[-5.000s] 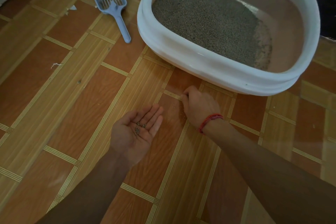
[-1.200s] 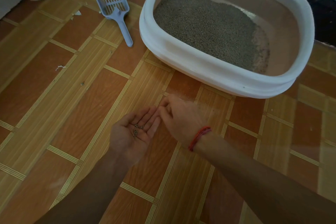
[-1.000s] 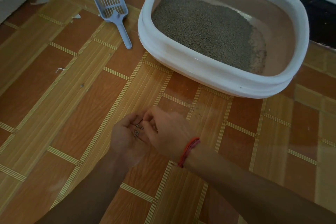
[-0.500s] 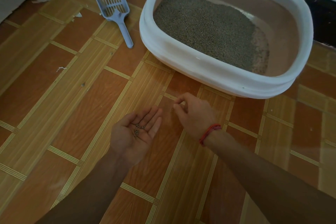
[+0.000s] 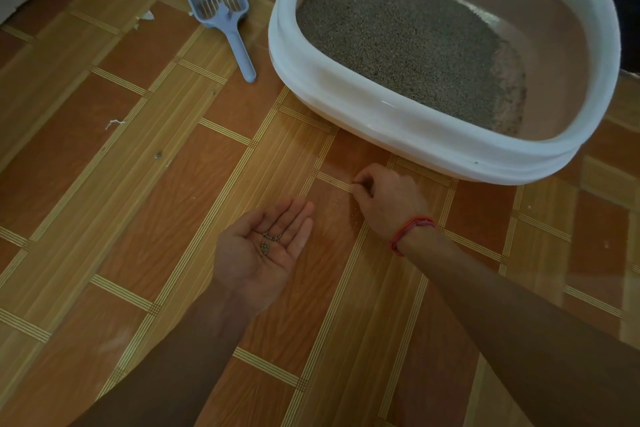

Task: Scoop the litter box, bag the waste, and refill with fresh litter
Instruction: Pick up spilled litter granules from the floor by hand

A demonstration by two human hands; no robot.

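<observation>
Litter grains [image 5: 268,241] sit in your left grip [image 5: 258,253], spread palm-up in front of the litter box [image 5: 398,121]. Your right grip [image 5: 391,199], nearer the box, presses its fingertips together on the floor [image 5: 138,184]; whether they pinch a grain cannot be told. The scoop [image 5: 225,15] lies left of the box.

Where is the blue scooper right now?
In the head view the blue scoop lies on the floor, upper left, just left of the white litter box.

grey litter [image 5: 398,42] in white box [image 5: 408,130]
</observation>
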